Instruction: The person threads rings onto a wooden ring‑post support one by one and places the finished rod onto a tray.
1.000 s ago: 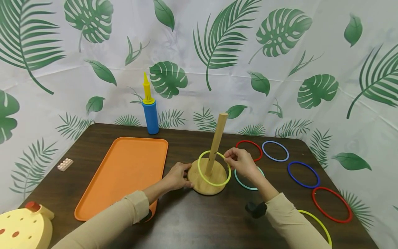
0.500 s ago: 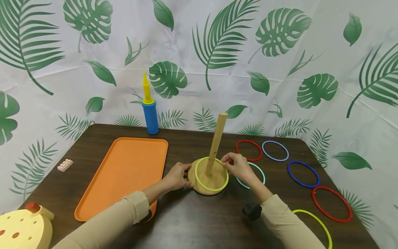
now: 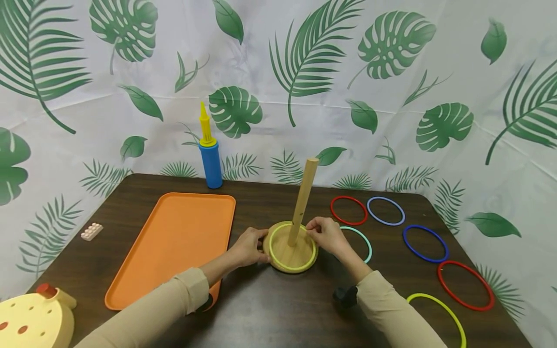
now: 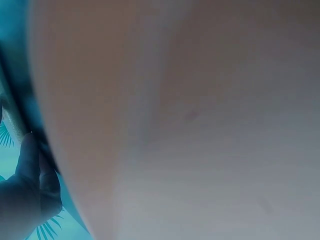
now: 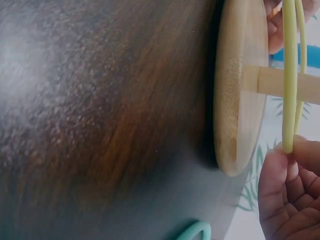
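Note:
In the head view a wooden ring-toss stand has an upright peg point(image 3: 303, 198) on a round base point(image 3: 282, 249). My left hand point(image 3: 249, 246) holds the base's left edge, thumb at the front. The left wrist view is mostly filled by a blurred pale surface, with dark fingers at its lower left. My right hand point(image 3: 327, 235) pinches a yellow ring point(image 5: 290, 105) at its right side between thumb and fingertips. That ring encircles the peg, low down, and the right wrist view shows a gap between it and the base.
Right of the stand lie a mint ring point(image 3: 369, 247), two red rings, a light blue ring point(image 3: 403, 216), a dark blue ring point(image 3: 447, 249) and another yellow ring point(image 3: 454, 319). To the left are an orange tray point(image 3: 178, 241), a blue pump point(image 3: 211, 166), a pale studded block point(image 3: 91, 231) and a yellow toy point(image 3: 35, 319).
My right hand has moved the yellow ring left and down along the peg, from tilted to nearly level over the base. My left hand has stayed at the base's edge.

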`<state>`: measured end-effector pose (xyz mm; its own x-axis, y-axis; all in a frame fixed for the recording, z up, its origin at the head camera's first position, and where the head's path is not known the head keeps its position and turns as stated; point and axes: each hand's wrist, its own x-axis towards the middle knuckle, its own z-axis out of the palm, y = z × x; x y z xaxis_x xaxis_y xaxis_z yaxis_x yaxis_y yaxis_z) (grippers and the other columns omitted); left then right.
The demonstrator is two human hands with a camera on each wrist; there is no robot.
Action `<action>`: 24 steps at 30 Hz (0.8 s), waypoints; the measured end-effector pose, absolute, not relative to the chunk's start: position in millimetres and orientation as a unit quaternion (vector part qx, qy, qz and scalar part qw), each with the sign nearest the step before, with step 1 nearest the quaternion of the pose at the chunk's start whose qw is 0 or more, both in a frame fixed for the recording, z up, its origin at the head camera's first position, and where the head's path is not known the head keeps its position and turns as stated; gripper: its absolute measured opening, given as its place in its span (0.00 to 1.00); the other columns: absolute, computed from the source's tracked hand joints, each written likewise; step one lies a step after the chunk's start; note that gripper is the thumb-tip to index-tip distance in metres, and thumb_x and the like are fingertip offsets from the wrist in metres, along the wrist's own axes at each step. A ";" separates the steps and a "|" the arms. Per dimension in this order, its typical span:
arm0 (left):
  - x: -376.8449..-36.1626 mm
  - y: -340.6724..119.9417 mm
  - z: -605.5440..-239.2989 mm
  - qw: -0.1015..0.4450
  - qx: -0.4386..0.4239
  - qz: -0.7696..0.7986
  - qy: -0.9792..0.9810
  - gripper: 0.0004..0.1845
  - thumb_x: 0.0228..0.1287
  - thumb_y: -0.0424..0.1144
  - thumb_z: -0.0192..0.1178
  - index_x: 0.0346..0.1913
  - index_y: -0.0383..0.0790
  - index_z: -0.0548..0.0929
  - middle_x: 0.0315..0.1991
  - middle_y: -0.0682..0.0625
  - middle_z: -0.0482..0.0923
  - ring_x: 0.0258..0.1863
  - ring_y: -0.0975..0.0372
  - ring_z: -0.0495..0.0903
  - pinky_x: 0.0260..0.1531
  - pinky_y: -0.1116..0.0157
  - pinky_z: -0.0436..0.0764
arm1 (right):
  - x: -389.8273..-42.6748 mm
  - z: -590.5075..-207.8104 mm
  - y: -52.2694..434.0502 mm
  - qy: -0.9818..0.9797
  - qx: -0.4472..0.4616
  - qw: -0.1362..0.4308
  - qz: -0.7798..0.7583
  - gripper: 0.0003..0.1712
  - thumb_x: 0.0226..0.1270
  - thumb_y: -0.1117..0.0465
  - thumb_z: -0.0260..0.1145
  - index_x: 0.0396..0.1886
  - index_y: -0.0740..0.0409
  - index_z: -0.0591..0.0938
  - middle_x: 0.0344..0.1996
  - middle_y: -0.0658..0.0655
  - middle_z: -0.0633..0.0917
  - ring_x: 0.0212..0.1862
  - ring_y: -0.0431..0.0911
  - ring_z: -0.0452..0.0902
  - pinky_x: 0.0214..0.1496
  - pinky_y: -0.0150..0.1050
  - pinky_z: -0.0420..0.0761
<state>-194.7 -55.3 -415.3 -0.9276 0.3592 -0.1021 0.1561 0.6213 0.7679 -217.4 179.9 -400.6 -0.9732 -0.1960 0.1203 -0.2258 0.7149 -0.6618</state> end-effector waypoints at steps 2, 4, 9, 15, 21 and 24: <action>-194.7 -55.1 -415.0 0.124 0.145 0.411 0.892 0.41 0.45 0.29 0.73 0.65 0.26 0.67 0.55 0.36 0.66 0.48 0.50 0.78 0.41 0.64 0.82 | -218.6 -402.2 178.6 -0.929 0.109 0.024 0.353 0.03 0.56 0.72 0.64 0.30 0.64 0.83 0.19 0.52 0.81 0.17 0.37 0.71 0.19 0.29 0.71; -194.5 -55.1 -414.7 0.123 0.147 0.413 0.890 0.41 0.44 0.28 0.73 0.65 0.26 0.67 0.55 0.35 0.66 0.48 0.50 0.78 0.41 0.64 0.82 | -219.1 -403.3 177.6 -0.929 0.106 0.024 0.354 0.03 0.55 0.72 0.64 0.29 0.63 0.83 0.19 0.52 0.81 0.17 0.37 0.71 0.19 0.29 0.70; -194.0 -55.6 -414.6 0.119 0.151 0.420 0.887 0.41 0.43 0.27 0.73 0.64 0.25 0.67 0.53 0.35 0.67 0.47 0.50 0.78 0.40 0.64 0.82 | -217.8 -404.9 176.7 -0.920 0.122 0.042 0.370 0.04 0.54 0.71 0.63 0.26 0.61 0.82 0.17 0.51 0.81 0.15 0.37 0.71 0.17 0.30 0.70; -193.8 -55.7 -415.9 0.117 0.151 0.422 0.886 0.41 0.43 0.28 0.73 0.64 0.25 0.67 0.53 0.36 0.67 0.46 0.50 0.78 0.39 0.65 0.82 | -221.5 -408.3 174.2 -0.928 0.090 0.030 0.360 0.03 0.56 0.68 0.65 0.26 0.63 0.82 0.18 0.52 0.82 0.16 0.38 0.73 0.18 0.32 0.73; -194.1 -55.8 -415.5 0.122 0.145 0.420 0.887 0.41 0.44 0.29 0.73 0.65 0.27 0.67 0.53 0.36 0.67 0.47 0.51 0.78 0.40 0.64 0.82 | -223.2 -408.6 169.7 -0.943 0.058 0.024 0.328 0.03 0.57 0.66 0.67 0.28 0.62 0.83 0.19 0.51 0.81 0.17 0.37 0.71 0.18 0.29 0.69; -193.4 -55.6 -415.0 0.124 0.144 0.416 0.889 0.41 0.45 0.30 0.73 0.65 0.27 0.67 0.53 0.36 0.67 0.47 0.51 0.78 0.41 0.64 0.82 | -223.8 -408.8 168.3 -0.944 0.048 0.024 0.325 0.02 0.56 0.66 0.69 0.27 0.61 0.84 0.20 0.51 0.81 0.19 0.38 0.71 0.20 0.29 0.69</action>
